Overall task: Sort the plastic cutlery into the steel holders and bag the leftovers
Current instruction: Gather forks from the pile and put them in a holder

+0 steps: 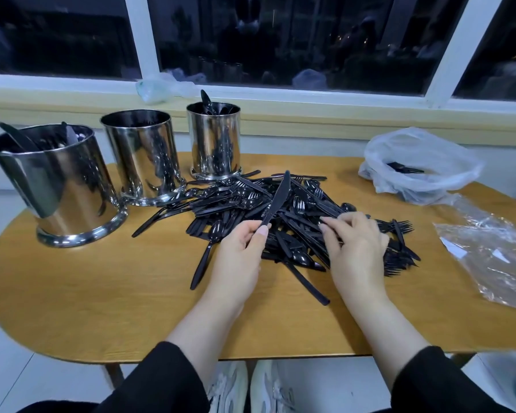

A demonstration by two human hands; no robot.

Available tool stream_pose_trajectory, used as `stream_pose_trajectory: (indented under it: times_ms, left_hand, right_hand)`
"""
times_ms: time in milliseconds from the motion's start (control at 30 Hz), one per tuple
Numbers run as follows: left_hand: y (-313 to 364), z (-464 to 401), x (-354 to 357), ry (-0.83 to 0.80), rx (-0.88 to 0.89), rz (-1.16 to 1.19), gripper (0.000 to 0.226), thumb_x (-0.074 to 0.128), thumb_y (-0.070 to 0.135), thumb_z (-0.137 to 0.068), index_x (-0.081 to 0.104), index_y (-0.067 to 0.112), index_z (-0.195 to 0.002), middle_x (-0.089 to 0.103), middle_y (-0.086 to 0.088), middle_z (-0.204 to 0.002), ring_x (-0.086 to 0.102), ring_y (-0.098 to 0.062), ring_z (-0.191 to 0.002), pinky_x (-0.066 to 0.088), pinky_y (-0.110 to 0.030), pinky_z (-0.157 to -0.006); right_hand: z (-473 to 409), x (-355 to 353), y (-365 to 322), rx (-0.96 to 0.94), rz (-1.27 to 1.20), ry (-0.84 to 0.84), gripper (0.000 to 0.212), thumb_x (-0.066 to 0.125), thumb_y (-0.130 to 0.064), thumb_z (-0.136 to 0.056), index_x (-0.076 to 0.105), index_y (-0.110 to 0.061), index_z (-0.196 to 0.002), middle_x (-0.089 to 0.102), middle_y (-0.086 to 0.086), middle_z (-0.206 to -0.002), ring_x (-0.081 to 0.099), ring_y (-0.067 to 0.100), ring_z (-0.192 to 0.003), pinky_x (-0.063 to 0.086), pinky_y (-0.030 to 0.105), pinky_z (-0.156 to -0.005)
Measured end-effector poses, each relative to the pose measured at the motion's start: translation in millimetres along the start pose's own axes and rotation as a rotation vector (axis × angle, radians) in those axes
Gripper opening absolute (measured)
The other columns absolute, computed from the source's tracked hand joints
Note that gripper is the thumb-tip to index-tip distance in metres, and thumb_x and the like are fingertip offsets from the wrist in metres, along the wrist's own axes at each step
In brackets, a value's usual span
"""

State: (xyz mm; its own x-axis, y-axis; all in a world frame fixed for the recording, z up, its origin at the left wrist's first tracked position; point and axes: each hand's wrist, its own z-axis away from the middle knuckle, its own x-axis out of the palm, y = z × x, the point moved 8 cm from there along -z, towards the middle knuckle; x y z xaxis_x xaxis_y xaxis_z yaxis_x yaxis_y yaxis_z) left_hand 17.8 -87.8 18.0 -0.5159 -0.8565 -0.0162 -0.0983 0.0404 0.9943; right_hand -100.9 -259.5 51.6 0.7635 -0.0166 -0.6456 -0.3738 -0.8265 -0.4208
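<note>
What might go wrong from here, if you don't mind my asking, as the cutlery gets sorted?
1. The left hand pinches the knife only at its handle end, so it could slip or swing.
2. The right hand digs into the tangled pile; pulling one piece may drag others off the table.
3. Pieces lie against the holders, so a nudge might scatter them.

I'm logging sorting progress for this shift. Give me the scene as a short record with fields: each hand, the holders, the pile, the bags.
left hand: pinches a black plastic knife by its handle, blade up
right hand: fingers curled into the cutlery pile
steel holders: three; left holder and right holder show cutlery, middle holder contents unclear
white bag: open, a few pieces inside
clear bag: flat on the table
</note>
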Motion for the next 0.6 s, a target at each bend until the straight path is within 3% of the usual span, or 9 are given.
stream_pose_trajectory:
  times_ms: [100,167,233,400,500,600]
  left_hand:
    - [0,1,1,-0.011,-0.002,-0.010,0.023,0.048,0.032,-0.108,0.070,0.031,-0.102,0.042,0.008,-0.062,0.033,-0.013,-0.053,0.029,-0.037,-0.058]
    - [3,1,2,-0.023,0.006,-0.034,0.025,0.045,0.030,-0.108,0.068,0.025,-0.099,0.049,0.007,-0.065,0.040,-0.014,-0.057,0.034,-0.036,-0.058]
    - [6,2,3,-0.032,0.016,-0.053,0.025,0.043,0.027,-0.109,0.065,0.022,-0.099,0.058,0.006,-0.069,0.049,-0.015,-0.061,0.041,-0.034,-0.059]
    - [6,1,6,-0.054,0.005,-0.010,0.025,0.040,0.022,-0.111,0.063,0.016,-0.102,0.070,0.000,-0.075,0.061,-0.016,-0.065,0.050,-0.031,-0.061]
    - [8,2,8,-0.091,0.008,0.023,0.024,0.040,0.021,-0.111,0.062,0.014,-0.105,0.074,-0.003,-0.079,0.067,-0.015,-0.068,0.054,-0.028,-0.063]
    - [9,4,11,-0.133,0.021,-0.011,0.023,0.043,0.022,-0.111,0.064,0.015,-0.107,0.076,-0.005,-0.086,0.072,-0.017,-0.074,0.059,-0.029,-0.067]
  right_hand:
    - [-8,-27,-13,-0.006,-0.270,0.091,0.012,0.065,-0.021,-0.098,0.074,-0.019,-0.106,0.060,-0.005,-0.095,0.054,0.010,-0.088,0.042,0.031,-0.083]
    - [-14,-36,-17,0.131,-0.493,0.061,0.010,0.064,-0.023,-0.099,0.069,-0.031,-0.096,0.064,-0.007,-0.092,0.056,0.003,-0.082,0.044,0.016,-0.076]
    - [-16,-41,-22,0.224,-0.595,0.054,0.017,0.064,-0.026,-0.099,0.063,-0.040,-0.089,0.066,-0.012,-0.086,0.057,-0.001,-0.075,0.042,0.011,-0.071]
    - [-9,-18,-23,0.475,-0.921,-0.091,0.010,0.065,-0.025,-0.098,0.072,-0.017,-0.098,0.061,-0.012,-0.067,0.054,0.006,-0.065,0.049,0.028,-0.069]
    - [-2,3,-28,0.599,-1.132,-0.196,0.011,0.067,-0.016,-0.097,0.068,-0.011,-0.087,0.057,-0.005,-0.064,0.053,0.011,-0.062,0.051,0.029,-0.067]
    - [-3,10,-32,0.581,-1.127,-0.224,0.013,0.069,-0.013,-0.096,0.067,-0.006,-0.084,0.063,0.002,-0.068,0.060,0.014,-0.066,0.055,0.029,-0.069]
